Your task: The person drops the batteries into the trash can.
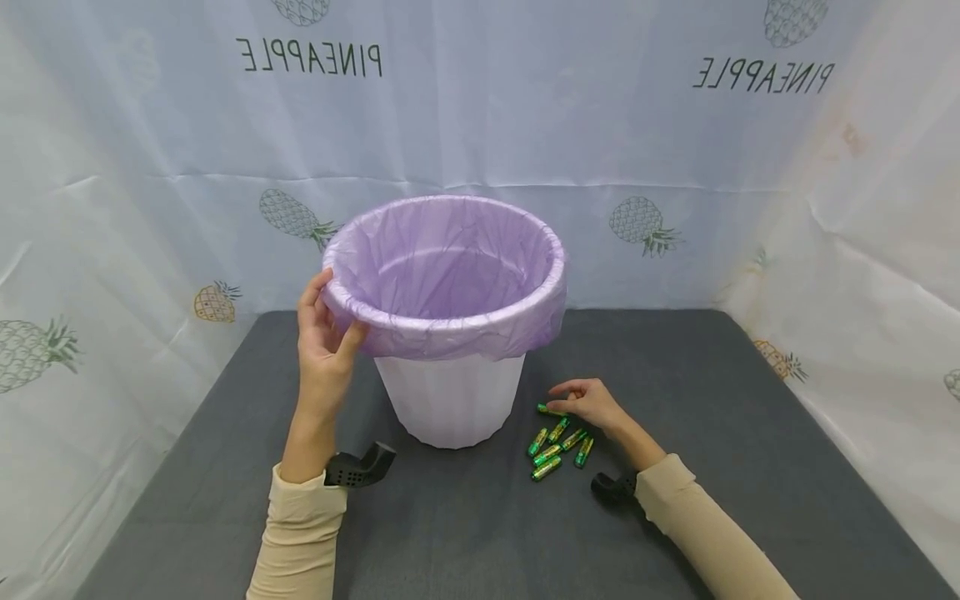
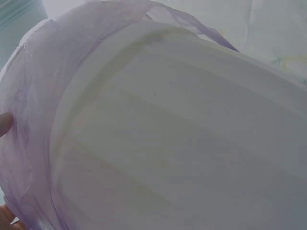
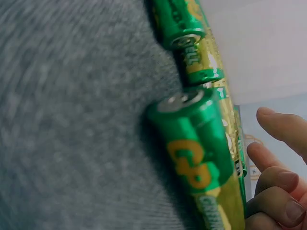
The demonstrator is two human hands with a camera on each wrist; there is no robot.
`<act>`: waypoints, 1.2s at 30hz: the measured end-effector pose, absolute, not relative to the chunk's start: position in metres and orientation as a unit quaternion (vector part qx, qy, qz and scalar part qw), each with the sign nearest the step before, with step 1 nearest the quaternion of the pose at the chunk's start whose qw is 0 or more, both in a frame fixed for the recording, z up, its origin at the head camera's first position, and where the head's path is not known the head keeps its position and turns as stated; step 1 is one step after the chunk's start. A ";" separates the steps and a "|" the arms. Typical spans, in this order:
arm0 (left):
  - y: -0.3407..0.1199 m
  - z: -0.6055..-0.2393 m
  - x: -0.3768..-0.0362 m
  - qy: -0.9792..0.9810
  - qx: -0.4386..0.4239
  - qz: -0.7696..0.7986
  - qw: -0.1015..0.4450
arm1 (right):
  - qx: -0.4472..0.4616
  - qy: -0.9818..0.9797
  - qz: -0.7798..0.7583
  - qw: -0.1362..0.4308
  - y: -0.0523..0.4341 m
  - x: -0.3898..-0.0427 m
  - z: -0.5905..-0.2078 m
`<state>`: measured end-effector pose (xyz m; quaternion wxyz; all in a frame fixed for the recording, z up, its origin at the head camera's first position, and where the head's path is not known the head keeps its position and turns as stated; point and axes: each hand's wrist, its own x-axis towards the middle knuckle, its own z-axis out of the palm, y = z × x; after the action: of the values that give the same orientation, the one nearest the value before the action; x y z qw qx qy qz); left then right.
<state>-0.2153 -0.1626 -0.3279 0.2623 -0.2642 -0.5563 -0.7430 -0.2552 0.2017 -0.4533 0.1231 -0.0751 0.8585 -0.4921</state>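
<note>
A white trash bin stands upright, lined with a purple plastic bag folded over its rim. My left hand grips the rim at its left side through the bag, thumb in front. In the left wrist view, the bin's wall fills most of the picture and fingertips press the bag. My right hand is at the farthest green-and-gold battery of a loose group. In the right wrist view its thumb and index finger are apart with no battery visible between them; a near battery looms large.
Several more batteries lie right of the bin's base on the dark grey tablecloth. A pineapple-print curtain hangs behind and at both sides. Black wrist cameras are strapped on both wrists.
</note>
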 end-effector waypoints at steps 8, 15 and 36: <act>-0.162 -0.328 -0.216 -0.558 -0.262 -0.743 0.260 | -0.074 0.865 -0.481 0.124 0.202 -0.257 -0.457; -0.163 -0.330 -0.218 -0.552 -0.274 -0.743 0.262 | -0.063 0.875 -0.465 0.122 0.204 -0.259 -0.461; -0.162 -0.329 -0.218 -0.546 -0.272 -0.749 0.259 | -0.048 0.894 -0.434 0.099 0.218 -0.262 -0.459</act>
<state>-0.2175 -0.1623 -0.3292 0.2589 -0.2717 -0.5461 -0.7490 -0.2623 0.2178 -0.4594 0.0994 -0.0478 0.8941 -0.4340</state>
